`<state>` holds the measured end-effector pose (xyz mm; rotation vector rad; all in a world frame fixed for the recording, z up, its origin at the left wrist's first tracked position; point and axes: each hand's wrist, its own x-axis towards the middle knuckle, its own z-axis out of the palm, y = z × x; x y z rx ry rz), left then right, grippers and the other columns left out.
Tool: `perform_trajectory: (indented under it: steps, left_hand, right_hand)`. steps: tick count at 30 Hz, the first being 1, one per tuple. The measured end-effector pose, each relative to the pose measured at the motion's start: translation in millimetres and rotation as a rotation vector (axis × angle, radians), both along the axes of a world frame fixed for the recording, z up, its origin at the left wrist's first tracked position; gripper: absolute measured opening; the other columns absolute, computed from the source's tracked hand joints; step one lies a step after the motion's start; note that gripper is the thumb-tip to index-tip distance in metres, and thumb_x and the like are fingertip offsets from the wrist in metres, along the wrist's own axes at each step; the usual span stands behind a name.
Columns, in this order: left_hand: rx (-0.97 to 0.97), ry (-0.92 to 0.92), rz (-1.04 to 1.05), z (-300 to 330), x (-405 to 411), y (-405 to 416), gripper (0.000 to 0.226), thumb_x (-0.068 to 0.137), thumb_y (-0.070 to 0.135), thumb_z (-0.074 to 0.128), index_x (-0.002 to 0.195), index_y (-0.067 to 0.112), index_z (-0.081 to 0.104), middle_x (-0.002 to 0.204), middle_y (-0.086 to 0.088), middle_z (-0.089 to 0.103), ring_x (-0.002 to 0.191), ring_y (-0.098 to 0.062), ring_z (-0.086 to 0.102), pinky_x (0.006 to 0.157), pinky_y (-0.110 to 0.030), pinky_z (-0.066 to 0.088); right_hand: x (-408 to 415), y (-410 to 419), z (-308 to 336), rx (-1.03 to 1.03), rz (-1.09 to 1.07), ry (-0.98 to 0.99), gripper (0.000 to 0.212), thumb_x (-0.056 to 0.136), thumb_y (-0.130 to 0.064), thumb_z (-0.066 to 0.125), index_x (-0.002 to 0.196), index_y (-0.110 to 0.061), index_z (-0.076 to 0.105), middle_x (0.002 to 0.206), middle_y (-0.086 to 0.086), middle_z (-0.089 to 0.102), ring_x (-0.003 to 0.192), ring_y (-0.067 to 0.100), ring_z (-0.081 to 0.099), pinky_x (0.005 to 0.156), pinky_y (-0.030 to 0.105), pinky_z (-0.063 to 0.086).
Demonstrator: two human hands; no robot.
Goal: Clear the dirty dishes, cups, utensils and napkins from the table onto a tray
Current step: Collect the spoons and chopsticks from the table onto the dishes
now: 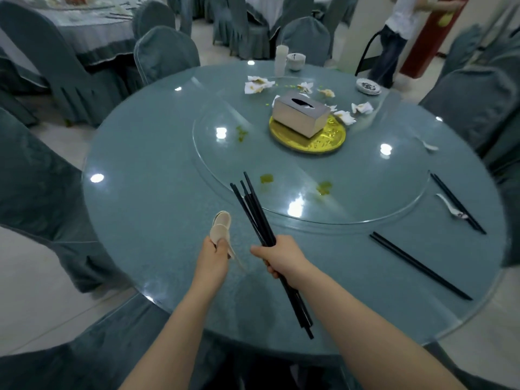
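Here, black chopsticks [260, 220] bundled in the clenched right hand [284, 258], stacked spoons [221, 228] pinched by the left hand [213, 256].

**Around your table**

You have a silver tissue box [301, 113] resting on a gold plate [323, 142] in the middle of the glass turntable [365, 175]. Grey-covered chairs [166, 52] ring the table. Beyond it you see another person [394, 43] standing beside a red pillar [433, 35], and a second set table [92, 26] sits far left.
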<state>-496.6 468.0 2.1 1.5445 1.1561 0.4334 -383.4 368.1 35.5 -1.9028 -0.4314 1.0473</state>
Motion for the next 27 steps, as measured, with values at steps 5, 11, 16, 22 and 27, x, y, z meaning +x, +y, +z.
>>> perform_trajectory:
  steps: [5,11,16,22,27]
  left_hand:
    - [-0.181,-0.106,-0.013,0,-11,-1,0.013,0.102,0.022,0.033,0.110,0.019,0.043,0.080,-0.002,0.074,0.076,-0.013,0.065,0.064,-0.030,0.043]
    - [-0.186,-0.085,0.035,-4,-2,2,0.012,0.097,0.014,0.037,0.089,0.011,0.045,0.065,-0.007,0.066,0.067,-0.024,0.060,0.062,-0.031,0.043]
    - [-0.104,-0.059,0.032,-5,28,-1,0.026,0.096,0.028,0.039,0.084,0.010,0.054,0.050,-0.004,0.058,0.051,-0.020,0.057,0.052,-0.029,0.041]
    - [-0.157,-0.040,-0.016,-9,86,-25,0.044,0.098,0.042,0.036,0.077,0.010,0.057,0.035,0.003,0.042,0.032,-0.012,0.045,0.046,-0.024,0.028]
    - [-0.173,-0.027,-0.066,-11,142,-49,0.044,0.098,0.043,0.041,0.075,0.009,0.055,0.038,0.004,0.038,0.033,-0.013,0.035,0.041,-0.021,0.028]
  right_hand:
    - [7,-30,-3,-0.040,-0.064,-0.074,0.028,0.082,-0.020,0.068,0.066,-0.015,0.045,0.052,0.001,0.044,0.038,0.013,0.037,0.038,0.020,0.032]
    - [36,-75,-8,-0.099,-0.143,-0.101,0.021,0.082,-0.015,0.065,0.071,-0.013,0.048,0.054,0.003,0.041,0.041,0.014,0.034,0.040,0.021,0.029]
    - [81,-122,-19,-0.146,-0.256,-0.124,0.016,0.082,-0.013,0.066,0.072,-0.012,0.054,0.052,0.002,0.045,0.042,0.014,0.038,0.040,0.023,0.033]
    - [152,-192,-39,-0.424,-0.245,-0.467,0.021,0.076,-0.023,0.064,0.061,-0.017,0.049,0.050,-0.003,0.050,0.045,0.015,0.048,0.043,0.022,0.034]
    - [216,-252,-55,-0.569,-0.203,-0.588,0.024,0.080,-0.025,0.061,0.063,-0.022,0.045,0.056,-0.007,0.053,0.051,0.012,0.049,0.044,0.022,0.035]
